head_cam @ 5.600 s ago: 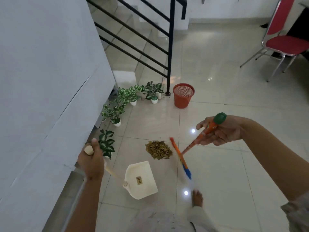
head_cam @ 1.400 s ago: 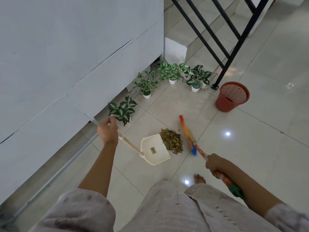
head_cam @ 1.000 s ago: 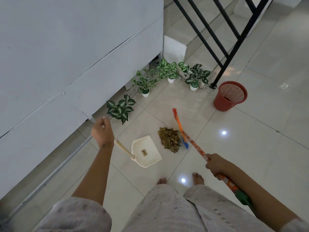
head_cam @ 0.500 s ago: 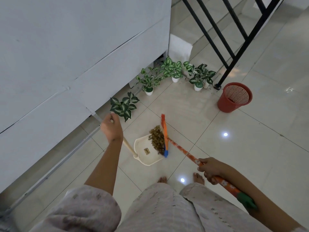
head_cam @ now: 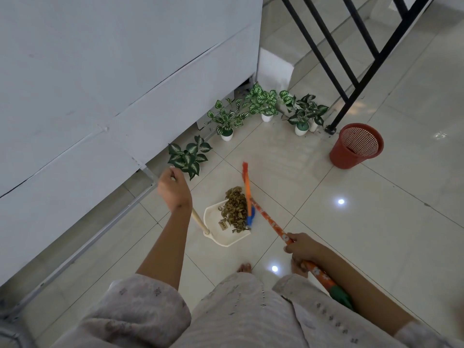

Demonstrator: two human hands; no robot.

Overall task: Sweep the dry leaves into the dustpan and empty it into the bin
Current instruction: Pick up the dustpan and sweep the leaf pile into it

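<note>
In the head view, the long handle of the white dustpan is gripped at its top by the left hand, and the orange shaft of the broom is clamped in the right hand. The dry leaves are heaped against the broom head, partly inside the pan and partly on the floor tiles at its far lip. The red bin is seen well apart, far right, beside the stair railing. Leaves could be pushed past the lip or under it if the pan is lifted off the floor. A tilted carry could spill the light pile before the bin is reached.
</note>
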